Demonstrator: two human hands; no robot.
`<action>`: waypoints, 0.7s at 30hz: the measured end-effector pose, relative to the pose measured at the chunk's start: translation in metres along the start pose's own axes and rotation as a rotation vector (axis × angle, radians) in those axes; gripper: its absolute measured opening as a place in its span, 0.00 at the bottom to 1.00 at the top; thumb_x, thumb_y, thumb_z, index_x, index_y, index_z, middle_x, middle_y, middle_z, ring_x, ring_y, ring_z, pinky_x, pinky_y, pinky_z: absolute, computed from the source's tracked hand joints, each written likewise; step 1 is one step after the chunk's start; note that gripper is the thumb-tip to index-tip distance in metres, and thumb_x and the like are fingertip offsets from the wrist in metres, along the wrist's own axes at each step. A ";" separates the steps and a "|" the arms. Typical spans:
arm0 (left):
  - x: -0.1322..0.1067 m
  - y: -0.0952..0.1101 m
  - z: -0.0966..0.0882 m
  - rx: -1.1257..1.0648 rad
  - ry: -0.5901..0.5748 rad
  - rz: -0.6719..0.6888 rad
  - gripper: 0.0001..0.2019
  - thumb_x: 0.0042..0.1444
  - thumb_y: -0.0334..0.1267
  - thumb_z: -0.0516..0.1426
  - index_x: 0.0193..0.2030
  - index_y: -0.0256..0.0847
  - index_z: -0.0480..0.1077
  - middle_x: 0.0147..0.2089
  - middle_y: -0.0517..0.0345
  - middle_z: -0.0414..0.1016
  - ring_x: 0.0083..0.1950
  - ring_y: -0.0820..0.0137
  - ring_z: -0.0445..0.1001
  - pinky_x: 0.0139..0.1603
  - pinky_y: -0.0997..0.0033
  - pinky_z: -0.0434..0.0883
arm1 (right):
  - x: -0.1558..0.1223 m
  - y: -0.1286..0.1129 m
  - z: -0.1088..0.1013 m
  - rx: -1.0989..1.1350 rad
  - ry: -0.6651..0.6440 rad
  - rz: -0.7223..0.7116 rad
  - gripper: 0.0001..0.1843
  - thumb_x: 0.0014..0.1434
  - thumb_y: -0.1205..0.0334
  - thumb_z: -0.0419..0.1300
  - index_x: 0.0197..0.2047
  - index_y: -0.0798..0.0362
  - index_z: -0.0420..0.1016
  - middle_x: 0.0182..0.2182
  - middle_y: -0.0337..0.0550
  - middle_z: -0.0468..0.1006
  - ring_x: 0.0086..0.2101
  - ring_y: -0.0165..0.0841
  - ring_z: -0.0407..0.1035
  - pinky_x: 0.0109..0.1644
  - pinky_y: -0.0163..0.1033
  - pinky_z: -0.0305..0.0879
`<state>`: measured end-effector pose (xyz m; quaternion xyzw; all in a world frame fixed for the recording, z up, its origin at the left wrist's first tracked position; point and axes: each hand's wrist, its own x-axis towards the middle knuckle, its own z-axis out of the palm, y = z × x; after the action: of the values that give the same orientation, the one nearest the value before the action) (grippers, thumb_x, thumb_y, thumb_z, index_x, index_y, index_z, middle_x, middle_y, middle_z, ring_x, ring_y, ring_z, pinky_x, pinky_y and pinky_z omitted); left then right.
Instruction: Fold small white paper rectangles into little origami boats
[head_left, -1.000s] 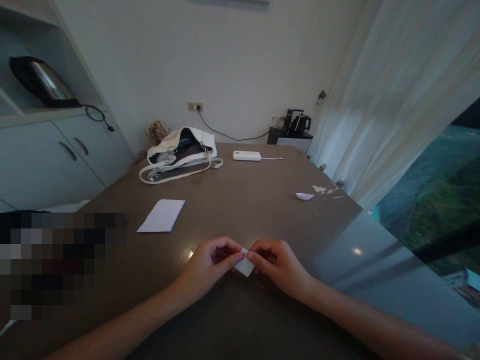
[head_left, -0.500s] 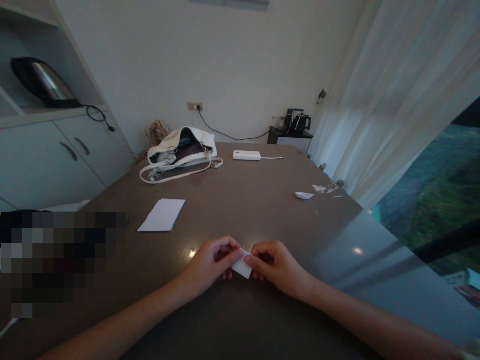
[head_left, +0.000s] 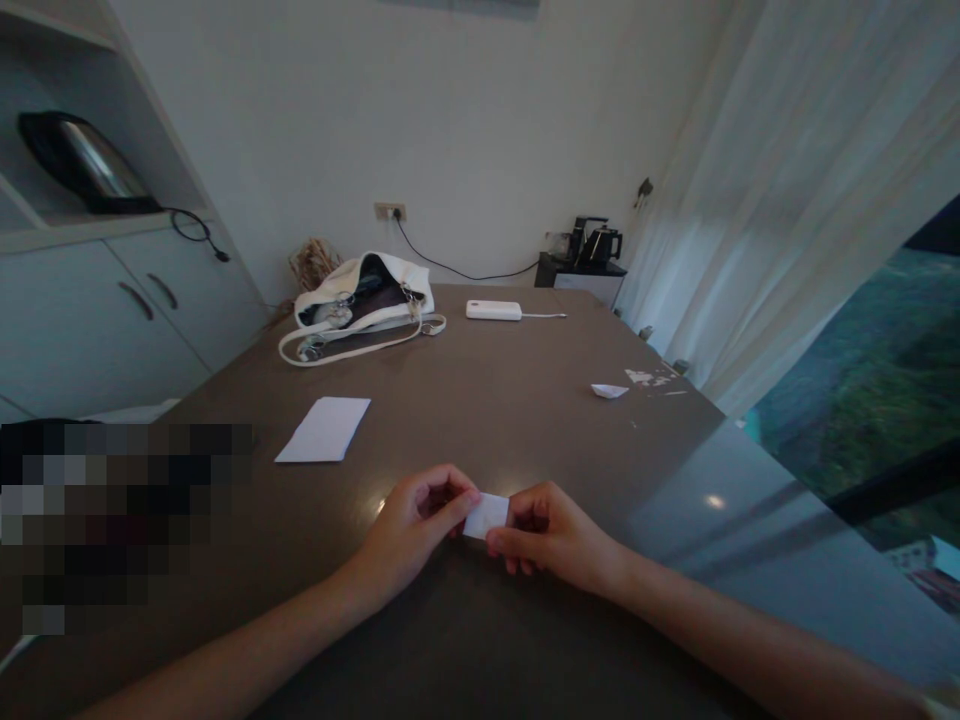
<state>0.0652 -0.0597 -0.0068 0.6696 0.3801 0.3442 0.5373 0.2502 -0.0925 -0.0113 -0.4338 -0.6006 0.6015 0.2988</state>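
Pinching paper [head_left: 486, 513]: left hand [head_left: 417, 520], right hand [head_left: 561, 535]; far edge roughly sideways, long axis unclear.

White paper piece [head_left: 487, 512], held from two sides.
Left hand [head_left: 418, 522] pinches it at ten o'clock, right hand [head_left: 559, 538] at four; beyond, sheet stack [head_left: 324, 430] lies at ten, white bag [head_left: 364, 308] at eleven.

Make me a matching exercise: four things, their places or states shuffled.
1. small white paper square
2. white rectangular paper stack
3. white strapped handbag
4. black-and-silver electric kettle

A. on the open shelf
B. lying flat on the brown table
C. between left hand and right hand
D. gaping open

Pairs: 1-C; 2-B; 3-D; 4-A
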 end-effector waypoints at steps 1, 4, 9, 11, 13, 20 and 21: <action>0.000 0.000 0.000 -0.002 -0.002 -0.001 0.12 0.54 0.43 0.57 0.27 0.36 0.68 0.22 0.63 0.65 0.25 0.75 0.63 0.26 0.77 0.61 | 0.000 0.000 0.000 -0.002 -0.003 0.003 0.19 0.52 0.50 0.63 0.26 0.60 0.73 0.17 0.37 0.71 0.16 0.21 0.60 0.19 0.26 0.54; -0.001 -0.001 0.000 0.008 -0.013 -0.005 0.12 0.54 0.44 0.57 0.28 0.36 0.68 0.22 0.63 0.65 0.24 0.75 0.63 0.25 0.77 0.60 | 0.000 0.001 0.000 -0.037 0.006 -0.007 0.20 0.54 0.49 0.62 0.27 0.60 0.73 0.19 0.38 0.72 0.17 0.21 0.61 0.19 0.26 0.55; -0.001 -0.004 0.002 0.044 -0.044 -0.031 0.12 0.55 0.44 0.57 0.30 0.36 0.69 0.25 0.61 0.68 0.27 0.74 0.65 0.27 0.76 0.62 | 0.002 0.003 -0.005 -0.075 0.079 -0.046 0.19 0.54 0.49 0.62 0.26 0.58 0.73 0.18 0.36 0.70 0.18 0.22 0.61 0.21 0.27 0.55; -0.001 -0.005 0.002 0.034 -0.066 -0.052 0.12 0.54 0.45 0.57 0.32 0.36 0.69 0.26 0.60 0.68 0.26 0.74 0.66 0.27 0.76 0.63 | 0.003 0.003 -0.007 -0.048 0.110 -0.039 0.21 0.53 0.46 0.62 0.24 0.58 0.72 0.17 0.36 0.69 0.17 0.22 0.60 0.20 0.27 0.55; -0.001 -0.006 0.002 0.043 -0.112 -0.073 0.13 0.54 0.45 0.57 0.32 0.35 0.70 0.26 0.60 0.69 0.26 0.74 0.65 0.26 0.76 0.62 | 0.004 0.002 -0.008 -0.007 0.147 -0.031 0.22 0.50 0.44 0.63 0.23 0.58 0.72 0.16 0.35 0.68 0.17 0.22 0.60 0.20 0.27 0.54; -0.001 -0.005 -0.001 0.097 -0.149 -0.059 0.14 0.56 0.44 0.55 0.28 0.35 0.68 0.25 0.60 0.69 0.24 0.76 0.64 0.25 0.77 0.61 | 0.005 0.000 -0.006 0.132 0.220 -0.034 0.23 0.46 0.44 0.66 0.22 0.58 0.72 0.16 0.34 0.68 0.17 0.21 0.59 0.21 0.28 0.55; -0.001 -0.004 -0.001 0.097 -0.151 -0.056 0.14 0.56 0.44 0.55 0.27 0.36 0.68 0.24 0.60 0.69 0.24 0.75 0.65 0.25 0.77 0.61 | 0.006 0.001 -0.006 0.126 0.214 -0.040 0.23 0.46 0.43 0.65 0.22 0.58 0.72 0.16 0.34 0.68 0.17 0.22 0.60 0.21 0.29 0.56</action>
<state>0.0637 -0.0593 -0.0108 0.7080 0.3732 0.2590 0.5408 0.2531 -0.0846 -0.0124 -0.4638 -0.5350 0.5822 0.3995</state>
